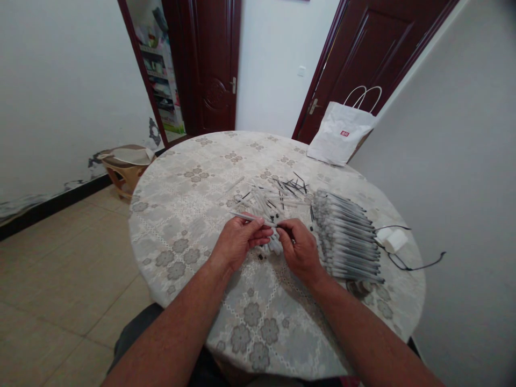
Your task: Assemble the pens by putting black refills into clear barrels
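Observation:
My left hand (pixel 248 234) is closed around a slim pale grey pen (pixel 241 215), its pointed end aimed left. My right hand (pixel 296 242) pinches at the pen's right end; whatever sits between those fingertips is too small and covered to make out. Just beyond the hands lies a loose heap of clear pen barrels (pixel 262 203) and thin dark refills (pixel 296 185). Several small black pieces (pixel 261 257) are scattered near my fingers. To the right, many similar grey pens (pixel 350 236) are stacked side by side in a bundle.
A round table (pixel 181 215) wears a flowered cloth. At its right edge lie eyeglasses (pixel 407 267) beside a white box (pixel 395 240). A white paper bag (pixel 342 133) stands at the back right. A wooden stool (pixel 124 169) is on the floor at left.

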Demonstrator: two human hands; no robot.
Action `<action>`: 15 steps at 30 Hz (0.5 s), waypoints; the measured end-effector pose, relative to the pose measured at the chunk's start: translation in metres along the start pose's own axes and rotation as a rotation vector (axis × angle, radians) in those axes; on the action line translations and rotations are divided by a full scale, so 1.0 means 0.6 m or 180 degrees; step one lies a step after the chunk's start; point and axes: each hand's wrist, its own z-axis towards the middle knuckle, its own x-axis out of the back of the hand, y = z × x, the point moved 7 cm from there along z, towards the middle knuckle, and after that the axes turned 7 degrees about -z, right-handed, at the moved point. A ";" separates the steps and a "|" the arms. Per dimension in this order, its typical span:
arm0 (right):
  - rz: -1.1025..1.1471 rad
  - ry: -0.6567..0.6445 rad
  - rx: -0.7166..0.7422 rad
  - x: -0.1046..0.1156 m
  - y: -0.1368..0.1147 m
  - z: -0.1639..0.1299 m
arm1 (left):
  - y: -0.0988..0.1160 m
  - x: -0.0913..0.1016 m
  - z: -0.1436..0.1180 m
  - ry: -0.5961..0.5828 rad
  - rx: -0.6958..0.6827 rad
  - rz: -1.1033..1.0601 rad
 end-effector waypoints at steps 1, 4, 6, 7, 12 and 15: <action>-0.0022 0.0015 0.0066 0.001 -0.003 0.000 | 0.000 0.000 0.000 -0.0002 0.0011 -0.0020; -0.0023 0.0097 0.0281 0.004 -0.011 0.000 | 0.000 0.000 -0.001 0.0028 0.0068 -0.0086; 0.0017 0.0157 0.0371 0.005 -0.015 -0.001 | 0.001 -0.001 -0.003 0.0042 0.0102 -0.0104; 0.0044 0.0190 0.0385 0.006 -0.016 -0.001 | 0.001 -0.002 -0.003 0.0037 0.0111 -0.0104; 0.0130 0.0210 0.0328 0.006 -0.014 0.000 | 0.004 -0.006 -0.005 -0.0022 0.0115 -0.0070; 0.0096 0.0105 0.0281 0.003 -0.009 0.001 | 0.003 -0.009 -0.006 -0.0111 0.0110 -0.0086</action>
